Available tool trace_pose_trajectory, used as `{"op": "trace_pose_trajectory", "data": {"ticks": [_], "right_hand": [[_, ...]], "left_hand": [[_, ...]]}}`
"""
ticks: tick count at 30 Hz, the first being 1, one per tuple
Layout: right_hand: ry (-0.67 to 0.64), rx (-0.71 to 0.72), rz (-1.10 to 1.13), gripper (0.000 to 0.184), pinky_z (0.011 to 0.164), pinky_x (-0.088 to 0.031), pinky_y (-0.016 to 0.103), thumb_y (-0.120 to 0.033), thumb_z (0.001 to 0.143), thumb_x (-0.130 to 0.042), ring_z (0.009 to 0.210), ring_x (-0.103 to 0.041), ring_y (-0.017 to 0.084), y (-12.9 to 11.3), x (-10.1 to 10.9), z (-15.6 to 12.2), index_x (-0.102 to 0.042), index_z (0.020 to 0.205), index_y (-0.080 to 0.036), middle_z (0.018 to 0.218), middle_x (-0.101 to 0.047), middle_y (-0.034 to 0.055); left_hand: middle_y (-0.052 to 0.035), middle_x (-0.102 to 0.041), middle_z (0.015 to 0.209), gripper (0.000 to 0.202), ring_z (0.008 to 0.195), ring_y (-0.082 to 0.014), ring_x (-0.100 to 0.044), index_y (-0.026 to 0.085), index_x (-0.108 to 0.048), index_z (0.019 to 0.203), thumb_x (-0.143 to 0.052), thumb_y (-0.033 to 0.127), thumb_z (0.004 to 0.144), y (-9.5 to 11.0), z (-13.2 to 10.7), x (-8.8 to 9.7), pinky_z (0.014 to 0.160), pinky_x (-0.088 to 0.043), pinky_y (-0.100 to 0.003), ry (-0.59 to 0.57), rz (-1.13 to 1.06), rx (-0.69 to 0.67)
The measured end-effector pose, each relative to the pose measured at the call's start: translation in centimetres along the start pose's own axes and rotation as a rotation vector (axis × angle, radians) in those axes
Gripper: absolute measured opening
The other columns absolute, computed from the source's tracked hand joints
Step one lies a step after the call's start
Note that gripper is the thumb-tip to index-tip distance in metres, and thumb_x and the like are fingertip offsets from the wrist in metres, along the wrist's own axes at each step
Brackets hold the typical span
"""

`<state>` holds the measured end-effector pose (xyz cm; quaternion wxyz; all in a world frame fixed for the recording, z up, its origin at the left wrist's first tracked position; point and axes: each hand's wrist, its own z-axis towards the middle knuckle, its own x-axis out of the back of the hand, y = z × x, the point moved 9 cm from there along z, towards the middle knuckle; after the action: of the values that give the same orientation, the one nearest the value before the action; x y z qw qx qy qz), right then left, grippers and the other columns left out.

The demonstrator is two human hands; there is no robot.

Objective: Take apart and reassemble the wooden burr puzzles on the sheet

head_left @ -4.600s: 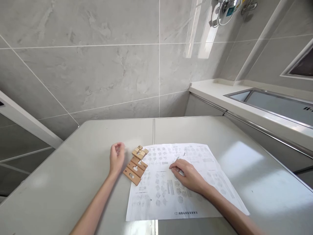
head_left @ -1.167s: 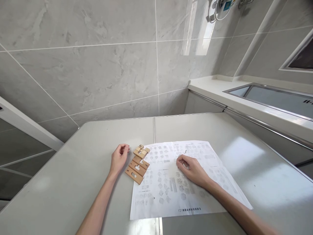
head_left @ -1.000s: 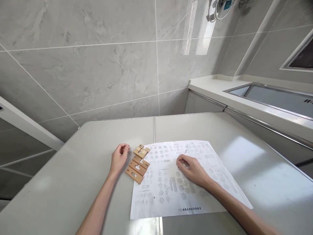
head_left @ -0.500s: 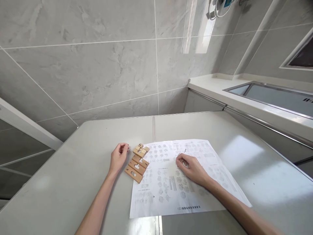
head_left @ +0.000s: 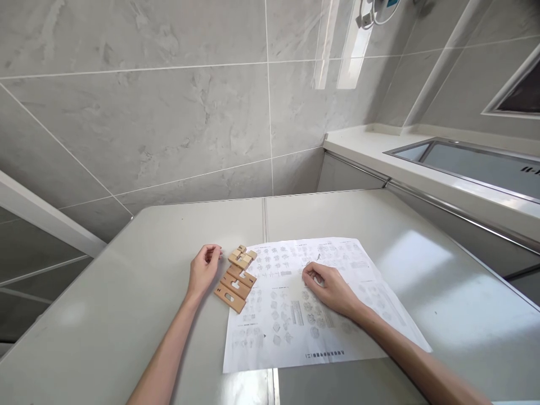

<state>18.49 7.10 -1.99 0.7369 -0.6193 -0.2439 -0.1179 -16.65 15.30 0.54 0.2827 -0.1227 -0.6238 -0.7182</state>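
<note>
My left hand (head_left: 204, 269) rests on the table with its fingers loosely curled, and nothing shows in it. Just right of it, close but apart, lie flat wooden puzzle pieces (head_left: 230, 300) with cut-out slots and dark numbers, set side by side at a slant. Behind these, several paler, notched wooden pieces (head_left: 242, 258) sit in a cluster. The pieces partly overlap the left edge of a large printed sheet (head_left: 270, 351), which carries small line diagrams and text that appears upside down. On the sheet lies my right hand (head_left: 327, 286), its fingers curled inward with no object visible in them.
A light grey table (head_left: 126, 292) with a centre seam carries everything. A tiled wall (head_left: 169, 124) rises behind it. To the right runs a white counter (head_left: 358, 147) with a metal-framed glass panel (head_left: 468, 166). A white cable (head_left: 383, 19) hangs at the top right.
</note>
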Motion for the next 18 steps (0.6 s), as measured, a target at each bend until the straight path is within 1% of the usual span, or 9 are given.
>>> {"op": "trace_pose_trajectory", "data": {"ticks": [5, 9, 11, 15, 16, 18], "right_hand": [[-0.007, -0.003, 0.003, 0.02, 0.063, -0.045, 0.031, -0.03, 0.104, -0.051, 0.075, -0.059, 0.021, 0.0, -0.1, -0.1, -0.063, 0.088, -0.025, 0.084, -0.07, 0.0024], [-0.011, 0.001, 0.003, 0.02, 0.063, -0.046, 0.031, -0.029, 0.104, -0.051, 0.074, -0.06, 0.02, -0.1, -0.1, -0.1, -0.063, 0.088, -0.025, 0.084, -0.07, 0.0021], [-0.015, 0.001, 0.003, 0.02, 0.064, -0.047, 0.031, -0.029, 0.104, -0.051, 0.075, -0.06, 0.021, -0.1, -0.1, -0.1, -0.063, 0.089, -0.025, 0.084, -0.07, 0.0023], [-0.018, 0.007, -0.002, 0.02, 0.064, -0.047, 0.032, -0.028, 0.104, -0.051, 0.075, -0.061, 0.021, -0.2, -0.1, -0.1, -0.063, 0.089, -0.025, 0.085, -0.071, 0.0025], [-0.016, 0.011, -0.005, 0.02, 0.064, -0.047, 0.032, -0.028, 0.104, -0.05, 0.075, -0.061, 0.021, -0.2, -0.1, -0.1, -0.063, 0.089, -0.025, 0.085, -0.071, 0.0026], [-0.014, 0.018, -0.008, 0.02, 0.065, -0.047, 0.032, -0.028, 0.103, -0.05, 0.075, -0.062, 0.021, -0.3, -0.1, -0.1, -0.063, 0.089, -0.025, 0.084, -0.071, 0.0027]], "left_hand": [[-0.0068, -0.078, 0.098, 0.034, 0.091, -0.024, -0.073, 0.022, -0.069, 0.096, -0.058, 0.054, 0.096, 0.2, -0.1, -0.1, 0.085, -0.055, -0.034, 0.003, 0.053, -0.045], [-0.0061, -0.077, 0.1, 0.031, 0.091, -0.0235, -0.071, 0.023, -0.069, 0.095, -0.057, 0.051, 0.098, 1.0, -0.4, -0.3, 0.085, -0.055, -0.035, 0.0, 0.106, -0.114], [-0.007, -0.075, 0.106, 0.029, 0.097, -0.0244, -0.07, 0.023, -0.07, 0.097, -0.056, 0.049, 0.099, 1.6, -0.6, -0.4, 0.089, -0.055, -0.036, 0.009, 0.13, -0.16], [-0.0082, -0.071, 0.115, 0.028, 0.111, -0.0262, -0.066, 0.025, -0.069, 0.101, -0.052, 0.047, 0.103, 3.7, -1.7, -1.1, 0.101, -0.053, -0.041, 0.02, 0.23, -0.312], [-0.0081, -0.07, 0.117, 0.027, 0.113, -0.0269, -0.066, 0.025, -0.068, 0.102, -0.053, 0.048, 0.103, 4.1, -2.0, -1.5, 0.104, -0.051, -0.043, 0.011, 0.262, -0.334], [-0.0083, -0.069, 0.123, 0.029, 0.118, -0.0292, -0.065, 0.026, -0.067, 0.109, -0.059, 0.052, 0.1, 4.4, -2.4, -2.4, 0.106, -0.051, -0.045, -0.014, 0.317, -0.314]]}}
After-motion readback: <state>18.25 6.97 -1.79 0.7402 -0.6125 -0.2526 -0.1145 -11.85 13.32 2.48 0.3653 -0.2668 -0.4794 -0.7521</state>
